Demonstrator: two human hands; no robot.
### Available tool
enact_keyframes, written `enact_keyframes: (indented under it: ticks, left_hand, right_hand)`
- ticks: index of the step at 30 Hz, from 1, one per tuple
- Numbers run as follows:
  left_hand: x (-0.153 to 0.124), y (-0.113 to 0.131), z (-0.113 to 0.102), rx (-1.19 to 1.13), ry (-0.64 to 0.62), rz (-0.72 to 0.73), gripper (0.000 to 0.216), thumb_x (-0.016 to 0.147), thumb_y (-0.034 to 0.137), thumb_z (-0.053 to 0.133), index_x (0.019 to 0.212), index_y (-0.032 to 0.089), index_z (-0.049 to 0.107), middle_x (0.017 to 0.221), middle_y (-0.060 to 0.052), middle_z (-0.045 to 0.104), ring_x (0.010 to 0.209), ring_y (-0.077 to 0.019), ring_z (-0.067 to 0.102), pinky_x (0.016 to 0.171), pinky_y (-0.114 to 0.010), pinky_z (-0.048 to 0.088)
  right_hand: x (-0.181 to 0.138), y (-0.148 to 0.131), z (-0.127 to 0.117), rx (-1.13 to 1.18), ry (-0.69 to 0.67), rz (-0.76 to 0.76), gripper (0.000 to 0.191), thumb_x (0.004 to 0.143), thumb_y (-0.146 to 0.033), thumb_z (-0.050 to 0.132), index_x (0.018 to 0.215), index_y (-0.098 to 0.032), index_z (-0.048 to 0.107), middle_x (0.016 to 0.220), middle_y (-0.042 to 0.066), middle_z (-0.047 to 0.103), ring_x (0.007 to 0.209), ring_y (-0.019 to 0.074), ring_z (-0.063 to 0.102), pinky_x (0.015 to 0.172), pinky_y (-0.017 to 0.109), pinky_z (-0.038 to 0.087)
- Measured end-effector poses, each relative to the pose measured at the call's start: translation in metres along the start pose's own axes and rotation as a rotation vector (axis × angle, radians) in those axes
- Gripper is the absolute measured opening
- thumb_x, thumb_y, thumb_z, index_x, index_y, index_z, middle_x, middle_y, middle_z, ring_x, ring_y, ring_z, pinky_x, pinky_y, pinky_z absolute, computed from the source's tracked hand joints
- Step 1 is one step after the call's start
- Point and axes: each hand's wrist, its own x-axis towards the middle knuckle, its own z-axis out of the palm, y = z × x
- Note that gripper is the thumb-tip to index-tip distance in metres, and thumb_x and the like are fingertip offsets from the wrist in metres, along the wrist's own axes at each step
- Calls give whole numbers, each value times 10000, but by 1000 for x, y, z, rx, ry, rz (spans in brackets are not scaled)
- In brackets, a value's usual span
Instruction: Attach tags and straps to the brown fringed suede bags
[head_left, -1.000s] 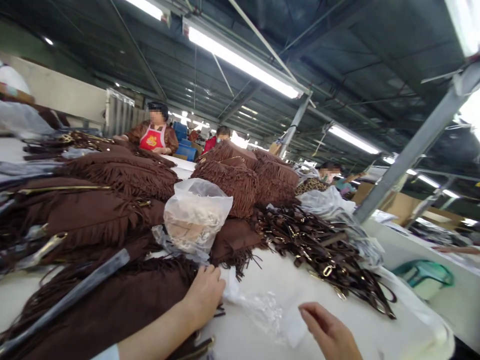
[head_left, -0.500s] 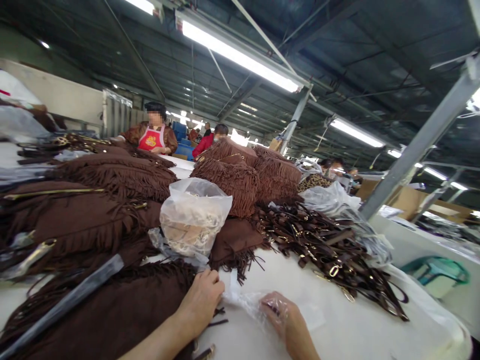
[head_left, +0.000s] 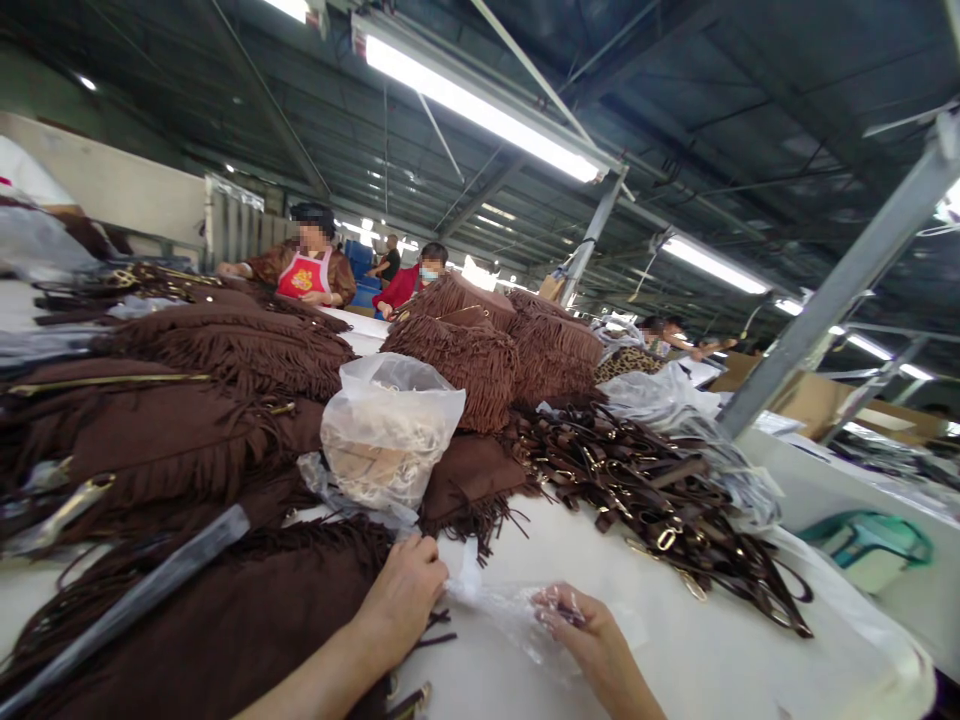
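My left hand rests with curled fingers on the edge of a brown fringed suede bag lying on the white table, and pinches the corner of a small clear plastic bag. My right hand is closed on the other side of that same clear bag, its fingertips wrapped in the film. The film lies crumpled on the table between both hands.
Stacks of brown fringed bags fill the left and back. A clear sack of pale parts stands just beyond my hands. A heap of brown straps with gold buckles lies to the right. Other workers stand at the far end.
My right hand moved left from the bare table onto the clear plastic bag and closed on it. My left hand stayed on the bag's edge.
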Motion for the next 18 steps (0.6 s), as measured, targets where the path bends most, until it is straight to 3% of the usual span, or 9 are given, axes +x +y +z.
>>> enact_keyframes:
  ticks: [3, 6, 9, 11, 14, 18]
  left_hand:
    - [0, 0, 1, 10, 3, -6, 188, 935, 126, 518, 870, 157, 692, 1060, -81, 618, 1042, -242, 516, 908, -376, 403]
    - [0, 0, 1, 14, 15, -16, 224, 939, 102, 475, 867, 159, 679, 1055, -80, 615, 1037, -233, 514, 901, -360, 402]
    - [0, 1, 1, 19, 23, -28, 234, 930, 85, 453, 869, 160, 665, 1064, -81, 611, 1034, -229, 510, 897, -351, 401]
    - [0, 1, 1, 32, 18, -29, 234, 927, 82, 444, 879, 159, 659, 1071, -83, 608, 1038, -231, 506, 899, -354, 399]
    - [0, 0, 2, 55, 3, -27, 249, 927, 76, 423, 887, 162, 654, 1075, -84, 604, 1036, -234, 504, 898, -362, 397]
    - [4, 1, 3, 97, 9, -28, 268, 925, 81, 402, 893, 160, 657, 1063, -100, 605, 1016, -246, 512, 876, -385, 405]
  right_hand:
    - [-2, -2, -4, 61, 2, 44, 241, 631, -410, 735, 655, -171, 748, 616, 10, 638, 632, 193, 548, 617, 281, 415]
    - [-6, -3, -8, 159, 47, 101, 262, 599, -411, 797, 597, -163, 712, 499, -35, 530, 510, 123, 448, 501, 231, 357]
    - [-9, -3, -13, 314, 143, 147, 308, 683, -459, 789, 660, -174, 676, 464, -76, 451, 436, 66, 351, 402, 164, 266]
    - [-11, -2, -18, 440, 221, 164, 343, 702, -508, 781, 722, -189, 657, 509, -68, 513, 429, 54, 369, 355, 128, 244]
    - [-11, 1, -29, 606, 313, 176, 397, 615, -520, 824, 747, -193, 642, 662, -16, 659, 438, 49, 461, 309, 101, 316]
    - [-16, 2, -50, 854, 393, 206, 324, 538, -277, 870, 771, -181, 666, 739, -1, 707, 440, 37, 554, 371, 75, 466]
